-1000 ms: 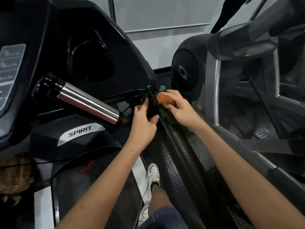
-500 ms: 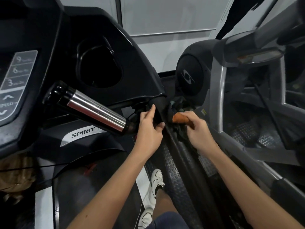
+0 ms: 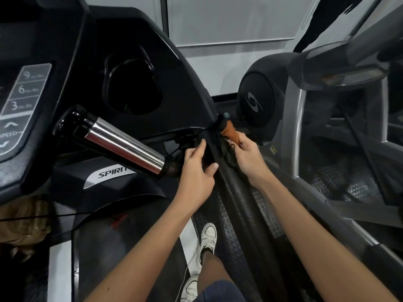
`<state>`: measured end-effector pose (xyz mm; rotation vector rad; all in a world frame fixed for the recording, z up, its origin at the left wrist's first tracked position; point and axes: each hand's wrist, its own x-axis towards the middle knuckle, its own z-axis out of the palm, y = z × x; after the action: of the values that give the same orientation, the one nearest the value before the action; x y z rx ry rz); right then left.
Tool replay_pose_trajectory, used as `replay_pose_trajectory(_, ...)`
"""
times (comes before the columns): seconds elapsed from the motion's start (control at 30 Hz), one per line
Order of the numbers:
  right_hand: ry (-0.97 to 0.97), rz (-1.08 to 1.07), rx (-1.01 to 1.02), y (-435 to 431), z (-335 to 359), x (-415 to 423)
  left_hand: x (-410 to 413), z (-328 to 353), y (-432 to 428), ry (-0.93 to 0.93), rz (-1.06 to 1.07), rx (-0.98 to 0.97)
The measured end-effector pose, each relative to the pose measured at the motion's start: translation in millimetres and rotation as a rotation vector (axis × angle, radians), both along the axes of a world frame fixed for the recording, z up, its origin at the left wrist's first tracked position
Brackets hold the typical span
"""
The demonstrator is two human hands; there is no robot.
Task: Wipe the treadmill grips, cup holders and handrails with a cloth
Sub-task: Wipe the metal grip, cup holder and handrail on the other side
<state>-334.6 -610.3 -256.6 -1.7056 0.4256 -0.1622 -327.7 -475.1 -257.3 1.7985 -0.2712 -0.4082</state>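
I take the black handrail (image 3: 236, 200) as my reference; it runs from the console's lower corner down toward me. My left hand (image 3: 195, 171) sits at the rail's upper end, on its left flank. The thumb crosses the front of the rail and the fingers curl round behind it. I cannot tell whether any fabric lies under that palm.

My right hand (image 3: 246, 158) is on the rail's right flank, level with the left hand. Its fingers are bunched around the cloth (image 3: 229, 132), a dark rag with an orange patch and a small teal bit. The cloth is pressed against the very top of the rail, where the rail meets the console.

To the left of the rail the chrome grip (image 3: 124, 147) juts out at a slant, its lower end close to my left knuckles. Above and to the left of the rail's top is the dark cup holder (image 3: 133, 90), and farther left the speed keypad (image 3: 21, 92). Beside the lower left of the rail I see a white shoe (image 3: 209, 236) on the deck. To the right of the rail stands a neighbouring machine (image 3: 255, 99).
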Motion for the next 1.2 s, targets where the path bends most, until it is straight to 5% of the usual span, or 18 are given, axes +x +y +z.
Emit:
replay_pose_trajectory(0.1,-0.194,0.148,-0.555,7,4,0,1,-3,-1,-0.113,0.012,0.063)
replay_pose_trajectory(0.2,-0.182,0.257,-0.756,6,4,0,0,-3,0,-0.162,0.011,0.097)
replay_pose_trajectory(0.27,-0.176,0.240,-0.694,1,0,2,0,-3,0,-0.164,0.010,0.087)
replay_pose_trajectory(0.5,-0.024,0.011,0.143,-5,-7,4,-1,1,0,-0.041,-0.009,0.012)
replay_pose_trajectory(0.57,0.038,0.009,0.226,-5,-4,3,-1,0,0,-0.024,-0.008,0.003)
replay_pose_trajectory(0.63,-0.002,-0.017,0.036,-2,-3,2,-2,0,0,-0.025,-0.006,0.006)
replay_pose_trajectory(0.77,-0.186,0.136,-0.686,14,3,4,-2,1,1,-0.144,0.004,0.062)
replay_pose_trajectory(0.83,-0.164,0.195,-0.842,17,4,6,-2,1,2,-0.165,-0.006,0.069)
replay_pose_trajectory(0.93,-0.160,0.136,-0.637,13,5,8,-2,1,2,-0.147,-0.004,0.047)
replay_pose_trajectory(1.13,0.039,-0.054,0.210,-3,1,7,-1,0,0,-0.025,-0.008,-0.004)
replay_pose_trajectory(1.2,0.100,-0.055,0.276,-2,-1,2,0,0,1,0.000,-0.009,-0.012)
